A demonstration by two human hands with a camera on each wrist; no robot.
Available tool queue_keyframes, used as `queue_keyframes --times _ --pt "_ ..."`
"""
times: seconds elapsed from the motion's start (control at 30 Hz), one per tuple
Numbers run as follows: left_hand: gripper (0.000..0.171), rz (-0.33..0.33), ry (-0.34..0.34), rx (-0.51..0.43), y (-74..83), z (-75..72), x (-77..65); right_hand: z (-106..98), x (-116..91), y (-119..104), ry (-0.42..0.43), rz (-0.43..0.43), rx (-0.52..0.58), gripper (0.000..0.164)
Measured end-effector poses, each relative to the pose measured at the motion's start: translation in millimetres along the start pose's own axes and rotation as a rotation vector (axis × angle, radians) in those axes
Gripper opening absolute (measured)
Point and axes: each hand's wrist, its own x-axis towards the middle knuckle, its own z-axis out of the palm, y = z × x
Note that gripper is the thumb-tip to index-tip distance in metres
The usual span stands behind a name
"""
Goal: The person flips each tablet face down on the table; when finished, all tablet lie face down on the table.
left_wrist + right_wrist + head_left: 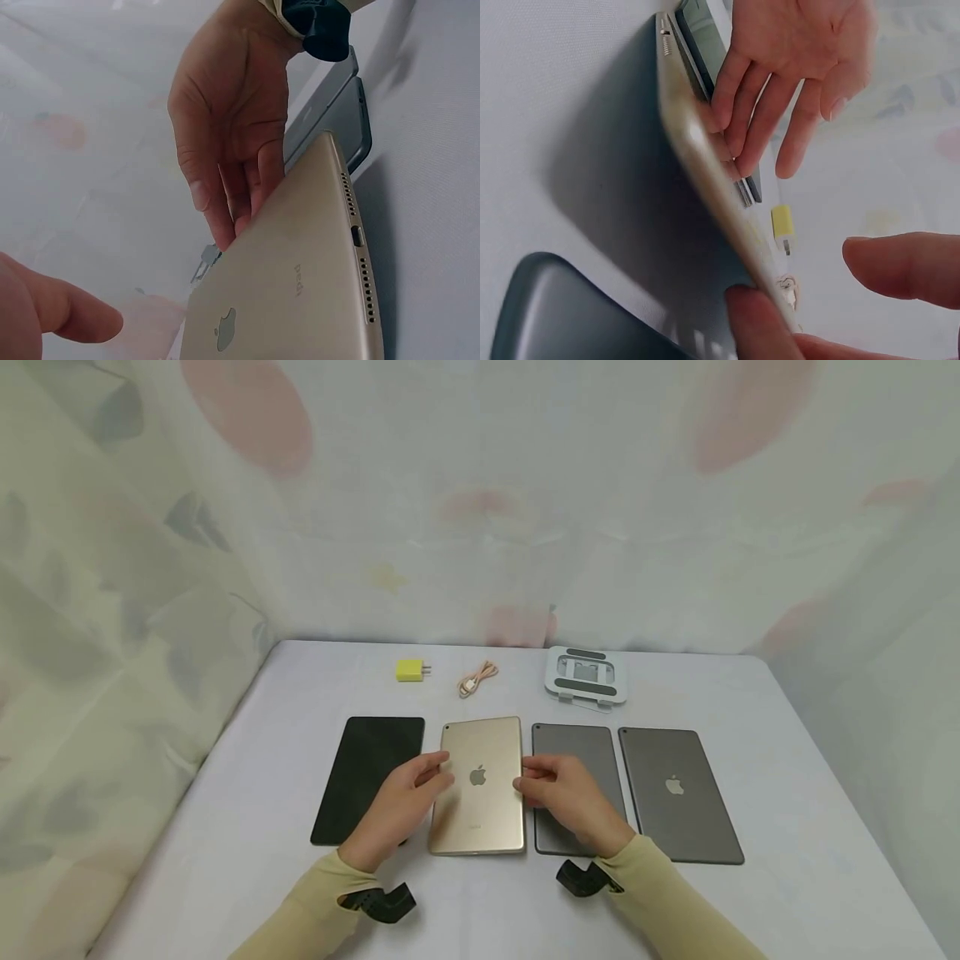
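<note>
A gold iPad (480,810), back side up, is between the two hands; in the right wrist view its near edge stands off the white table with a shadow beneath. My left hand (400,806) is at its left edge, thumb and fingers spread apart. At the right edge, my right hand (570,797) has its fingertips touching the side, while the thumb (900,264) stays off the back face. The fingers of the right hand look fairly straight in the left wrist view. Under the right hand lies a grey tablet (577,739), partly hidden.
A black tablet (375,752) lies screen up on the left, and another grey iPad (682,818) back up on the right. Behind them are a yellow charger plug (409,671), a coiled pink cable (477,678) and a folded white stand (585,677). Patterned cloth surrounds the table.
</note>
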Motion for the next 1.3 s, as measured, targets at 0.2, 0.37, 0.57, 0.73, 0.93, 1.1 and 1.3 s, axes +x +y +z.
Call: queue_keyframes --times 0.2,0.37,0.57,0.73,0.93,1.1,1.3 --pt "0.050 0.004 0.009 -0.005 0.0 -0.2 0.5 0 -2 -1 -0.009 0.018 -0.033 0.053" --pt "0.049 0.005 0.010 -0.002 0.0 0.4 2.5 0 -5 -4 -0.013 0.020 -0.048 0.055" --pt "0.049 0.004 0.015 -0.020 -0.4 0.2 2.8 1 -8 -7 -0.019 0.004 -0.076 0.057" --pt "0.047 0.007 0.023 -0.031 -1.5 -0.2 3.1 2 -9 -9 -0.019 0.005 -0.111 0.058" --pt "0.047 0.012 0.028 -0.022 -0.3 0.4 2.2 2 -12 -12 -0.026 0.007 -0.178 0.063" --pt "0.047 0.016 0.031 -0.008 0.0 1.5 1.5 2 -13 -13 -0.038 0.013 -0.234 0.066" --pt "0.047 0.017 0.027 0.004 -1.1 2.0 0.4 2 -14 -13 -0.042 0.009 -0.273 0.065"
